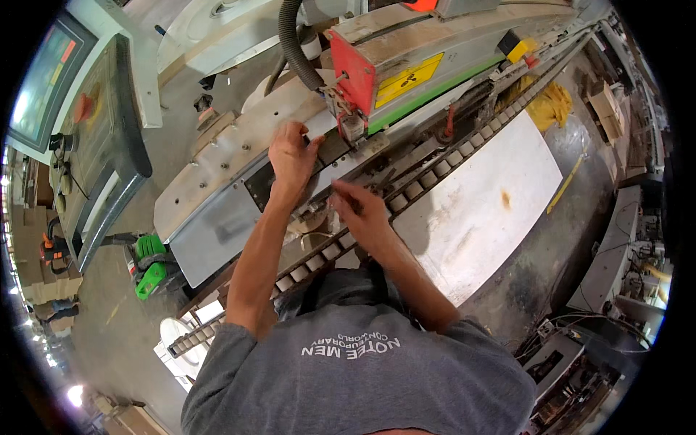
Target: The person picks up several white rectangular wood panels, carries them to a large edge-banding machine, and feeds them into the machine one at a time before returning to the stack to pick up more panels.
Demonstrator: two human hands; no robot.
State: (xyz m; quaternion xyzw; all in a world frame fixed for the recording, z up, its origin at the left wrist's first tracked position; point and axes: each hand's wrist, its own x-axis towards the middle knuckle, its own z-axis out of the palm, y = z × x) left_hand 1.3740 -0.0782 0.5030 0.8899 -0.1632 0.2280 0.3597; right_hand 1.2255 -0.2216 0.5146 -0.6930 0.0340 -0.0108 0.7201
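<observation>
My left hand is over the dark metal plate set in the machine's grey bed. Its fingers curl in beside the thumb, close to a small metal assembly at the end of the red panel. Whatever lies between those fingers is hidden. Nearer to me, my right hand is closed in a pinch above the machine's front edge, by the roller track. Anything in that pinch is too small to make out.
A grey ribbed hose comes down behind the assembly. The control panel with a screen stands at left, above a green-and-black tool. A large white board lies beyond the track at right. Yellow plastic lies farther back.
</observation>
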